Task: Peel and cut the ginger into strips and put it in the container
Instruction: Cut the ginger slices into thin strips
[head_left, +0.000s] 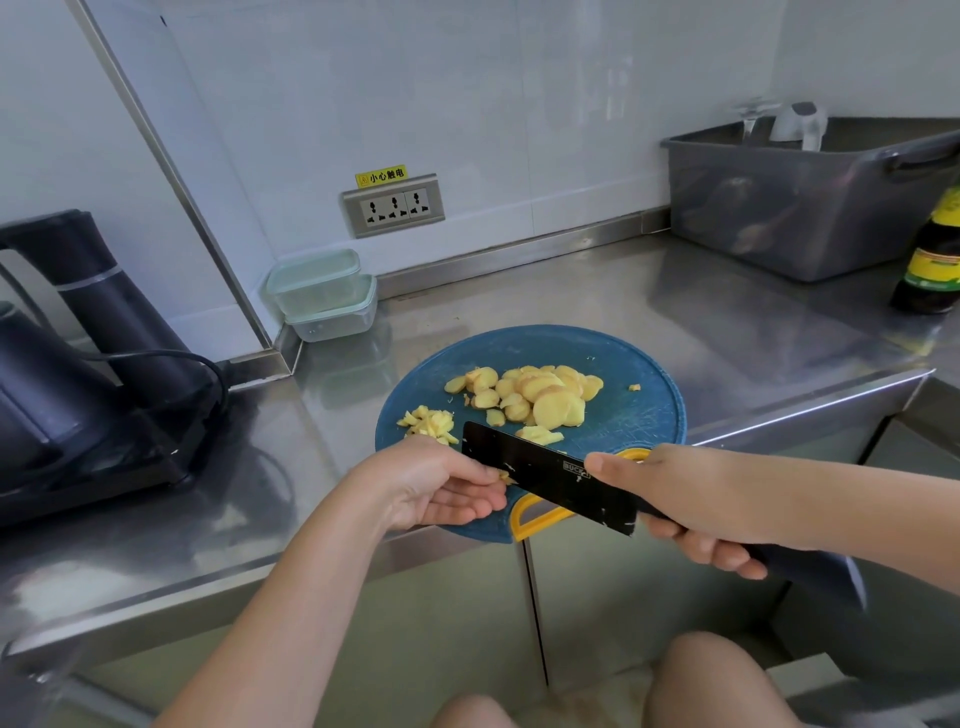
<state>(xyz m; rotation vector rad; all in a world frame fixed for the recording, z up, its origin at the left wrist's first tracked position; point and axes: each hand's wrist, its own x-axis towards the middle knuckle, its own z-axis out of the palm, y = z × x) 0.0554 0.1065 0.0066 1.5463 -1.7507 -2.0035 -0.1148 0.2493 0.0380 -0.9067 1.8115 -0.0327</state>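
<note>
Ginger slices (535, 395), centre of board (623, 415); strips (428, 423) at board's left. Light, stiff, probably slick; pinch at edges. Right grip (691, 499) wrapped round knife (550, 478); left grip (441, 488) loosely spread, touching blade.

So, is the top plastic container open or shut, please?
Shut: a pale green lid covers the top plastic container, stacked on a second container.

Black appliance (78, 332) left, wall socket (393, 206), grey tub (779, 208), dark sauce bottle (932, 260) right

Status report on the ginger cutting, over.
Right hand grips knife, left hand touches it. Ginger slices heaped on board, few strips cut. Containers stacked behind.
</note>
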